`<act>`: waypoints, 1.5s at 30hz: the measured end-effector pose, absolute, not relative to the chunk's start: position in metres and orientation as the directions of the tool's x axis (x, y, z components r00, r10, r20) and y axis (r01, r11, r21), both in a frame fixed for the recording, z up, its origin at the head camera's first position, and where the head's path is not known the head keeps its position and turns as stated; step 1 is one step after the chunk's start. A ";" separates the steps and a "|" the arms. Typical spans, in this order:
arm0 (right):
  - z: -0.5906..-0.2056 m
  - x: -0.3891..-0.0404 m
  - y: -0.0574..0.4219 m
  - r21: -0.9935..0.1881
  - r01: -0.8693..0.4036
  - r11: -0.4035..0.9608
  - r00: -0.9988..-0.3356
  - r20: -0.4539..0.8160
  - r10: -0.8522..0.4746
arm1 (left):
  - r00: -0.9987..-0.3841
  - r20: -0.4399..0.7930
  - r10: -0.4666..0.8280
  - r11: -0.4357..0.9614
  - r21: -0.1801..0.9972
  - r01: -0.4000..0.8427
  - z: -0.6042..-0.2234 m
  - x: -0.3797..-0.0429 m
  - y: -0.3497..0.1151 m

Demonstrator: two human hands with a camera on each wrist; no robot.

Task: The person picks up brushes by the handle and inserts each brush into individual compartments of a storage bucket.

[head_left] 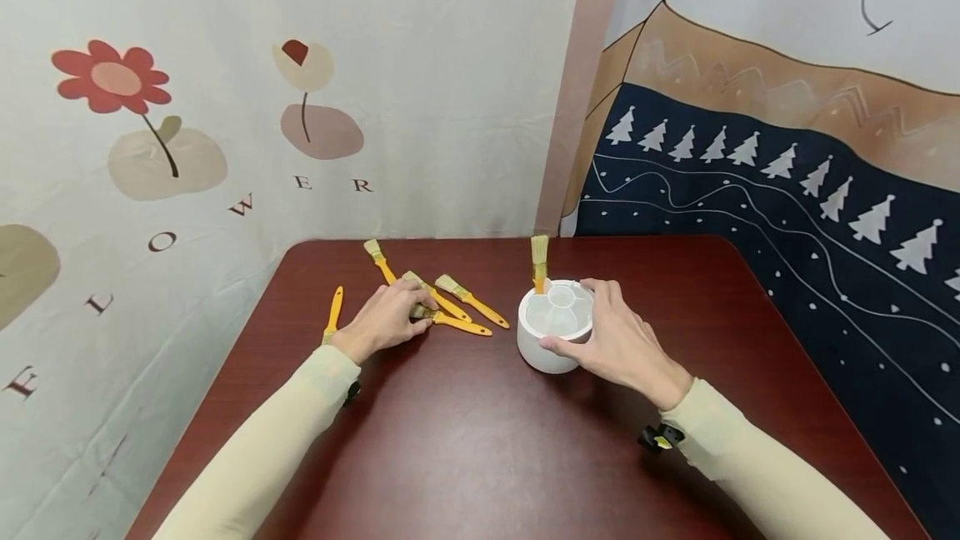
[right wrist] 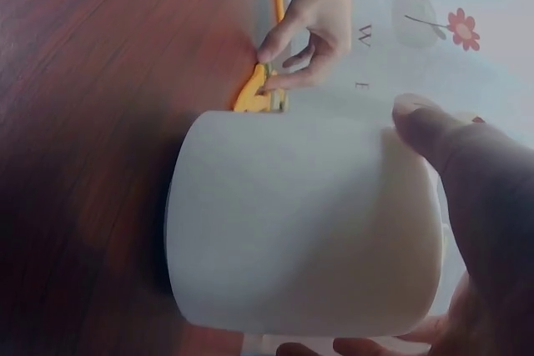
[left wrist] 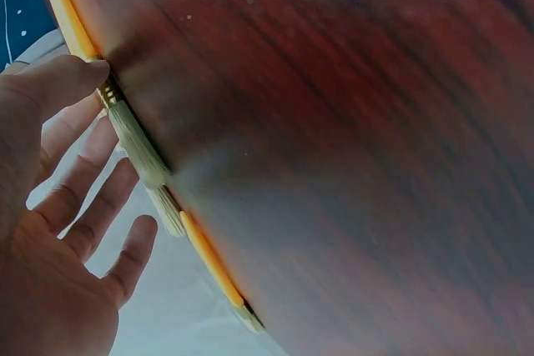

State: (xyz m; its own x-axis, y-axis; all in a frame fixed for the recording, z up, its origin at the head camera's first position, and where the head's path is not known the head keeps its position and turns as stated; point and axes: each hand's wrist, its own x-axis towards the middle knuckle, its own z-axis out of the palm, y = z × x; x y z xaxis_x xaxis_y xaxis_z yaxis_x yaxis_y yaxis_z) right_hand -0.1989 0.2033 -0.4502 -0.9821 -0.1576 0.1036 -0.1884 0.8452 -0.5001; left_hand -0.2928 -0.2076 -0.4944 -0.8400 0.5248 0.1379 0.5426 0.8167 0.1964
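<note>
Seemingly, left fingers (left wrist: 73, 82) pinch brush (left wrist: 138, 143), right (right wrist: 427, 129) clasp pot (right wrist: 300, 223), standing brush (head_left: 540, 253) head-view only

Passage: tabletop (head_left: 465, 448), lower centre of frame, between the sleeves (head_left: 277, 427); tabletop strip, mid-right, beyond the right hand (head_left: 622, 340). Narrow gap: centre, between loose brushes (head_left: 487, 311) and white container (head_left: 547, 356). Obstructions: left hand (head_left: 386, 315) amid brushes, left of centre; upright brush (head_left: 539, 252) projecting above container; curtain (head_left: 450, 107), across upper frame.
</note>
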 end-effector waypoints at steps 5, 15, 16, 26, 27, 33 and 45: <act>-0.453 -0.208 0.218 -0.574 -0.229 0.787 -0.971 0.076 -0.227 | -0.834 0.145 0.532 0.808 0.208 0.551 -0.497 -0.294 -0.207; -0.453 -0.240 0.258 -0.758 -0.314 0.572 -0.892 0.029 -0.451 | -0.834 0.142 0.532 0.805 0.219 0.551 -0.498 -0.293 -0.208; -0.453 -0.243 0.259 -0.766 -0.316 0.560 -0.885 0.025 -0.465 | -0.836 0.139 0.532 0.807 0.217 0.549 -0.498 -0.292 -0.209; -0.459 -0.264 0.264 -0.777 -0.346 0.525 -0.835 -0.001 -0.551 | -0.832 0.136 0.537 0.797 0.242 0.554 -0.498 -0.285 -0.211; -0.460 -0.264 0.264 -0.780 -0.342 0.524 -0.833 -0.006 -0.553 | -0.833 0.136 0.536 0.795 0.251 0.553 -0.497 -0.285 -0.211; -0.460 -0.264 0.265 -0.798 -0.320 0.510 -0.836 -0.015 -0.548 | -0.838 0.139 0.528 0.778 0.317 0.543 -0.496 -0.284 -0.212; -0.462 -0.262 0.264 -0.799 -0.319 0.510 -0.843 -0.007 -0.538 | -0.739 0.264 0.620 0.628 0.397 0.669 -0.501 -0.283 -0.215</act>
State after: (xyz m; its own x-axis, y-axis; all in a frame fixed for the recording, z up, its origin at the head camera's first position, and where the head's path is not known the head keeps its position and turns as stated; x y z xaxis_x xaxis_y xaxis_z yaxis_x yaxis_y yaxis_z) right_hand -0.2623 0.2644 -0.4619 -0.8426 -0.5385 -0.0066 -0.3194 0.5096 -0.7990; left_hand -0.2829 -0.2151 -0.5006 -0.7388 0.6201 0.2639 0.6691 0.6283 0.3969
